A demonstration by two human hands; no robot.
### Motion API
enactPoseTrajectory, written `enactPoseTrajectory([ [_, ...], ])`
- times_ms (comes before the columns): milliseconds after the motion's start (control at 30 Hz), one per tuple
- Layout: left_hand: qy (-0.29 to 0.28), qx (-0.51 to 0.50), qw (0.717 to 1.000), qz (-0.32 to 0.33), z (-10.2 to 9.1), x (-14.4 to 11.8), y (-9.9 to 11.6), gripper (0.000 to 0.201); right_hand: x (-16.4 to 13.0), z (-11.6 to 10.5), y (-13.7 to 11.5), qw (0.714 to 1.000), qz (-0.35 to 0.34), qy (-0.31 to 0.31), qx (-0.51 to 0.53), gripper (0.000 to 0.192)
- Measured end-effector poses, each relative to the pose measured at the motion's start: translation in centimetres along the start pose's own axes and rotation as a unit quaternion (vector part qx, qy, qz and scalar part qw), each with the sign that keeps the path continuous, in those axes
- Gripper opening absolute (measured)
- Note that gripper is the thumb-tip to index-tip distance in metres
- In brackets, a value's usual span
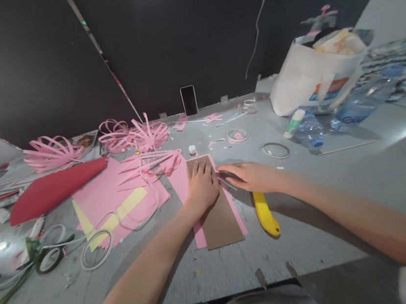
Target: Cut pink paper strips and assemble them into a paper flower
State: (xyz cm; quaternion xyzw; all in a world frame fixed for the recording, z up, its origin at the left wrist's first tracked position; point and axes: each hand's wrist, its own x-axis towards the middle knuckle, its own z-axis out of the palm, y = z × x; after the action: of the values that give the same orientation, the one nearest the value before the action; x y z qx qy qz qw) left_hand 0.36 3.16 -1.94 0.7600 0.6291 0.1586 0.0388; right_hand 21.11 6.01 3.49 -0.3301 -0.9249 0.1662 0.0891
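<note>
My left hand (pixel 203 185) rests palm down on a brown cardboard strip (pixel 221 221), its fingers laid out across the upper part. Under the cardboard lies pink paper (pixel 200 237), showing along both sides. At the right edge of the paper my right hand (pixel 244 174) has its fingers drawn together in a pinch; a thin grey sliver (pixel 229 184) shows by the thumb, too small to name. Just below that hand a yellow utility knife (pixel 265 216) lies on the table, its upper end hidden by the hand.
To the left are pink sheets (pixel 96 189), a red sheet (pixel 55 190), pink paper-strip bundles (pixel 151 134), rolls of tape (pixel 48 258) and looped white cord (pixel 96 250). A phone (pixel 189 100) stands at the back. A white bag (pixel 301 78), glue stick (pixel 294 123) and bottles (pixel 358 108) stand right.
</note>
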Motion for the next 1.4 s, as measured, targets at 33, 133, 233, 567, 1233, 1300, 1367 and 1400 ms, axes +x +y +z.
enactPoseTrajectory([
  [33,0.002,-0.003,1.0,-0.003,0.0,0.0,0.0,0.049,-0.1,-0.6,-0.4,1.0,0.003,0.012,-0.021,0.045],
  [133,0.003,-0.016,1.0,-0.018,0.1,0.0,0.1,0.051,-1.1,-2.2,-1.8,0.995,0.058,0.033,-0.072,0.042],
  [233,0.003,-0.031,0.999,-0.022,0.1,0.0,0.1,0.051,-3.4,-2.6,-2.9,0.985,0.145,0.01,-0.096,0.042],
  [567,0.016,-0.029,0.999,-0.015,0.3,0.1,-0.1,0.047,-10.6,4.1,-6.3,0.96,0.236,0.035,-0.148,0.054],
  [1233,0.005,0.016,0.999,0.045,-1.0,1.9,-1.7,0.039,-0.5,2.5,-4.8,0.976,0.194,0.085,0.043,0.059],
  [1300,0.008,0.019,0.999,0.051,-1.1,1.9,-1.9,0.038,0.3,2.8,-4.2,0.974,0.201,0.088,0.046,0.058],
  [1367,0.011,0.022,0.998,0.063,-1.1,1.8,-1.9,0.037,0.8,3.1,-3.7,0.973,0.206,0.09,0.05,0.056],
  [1400,0.011,0.024,0.997,0.07,-1.0,1.8,-1.9,0.037,1.0,3.3,-3.4,0.973,0.203,0.095,0.053,0.056],
])
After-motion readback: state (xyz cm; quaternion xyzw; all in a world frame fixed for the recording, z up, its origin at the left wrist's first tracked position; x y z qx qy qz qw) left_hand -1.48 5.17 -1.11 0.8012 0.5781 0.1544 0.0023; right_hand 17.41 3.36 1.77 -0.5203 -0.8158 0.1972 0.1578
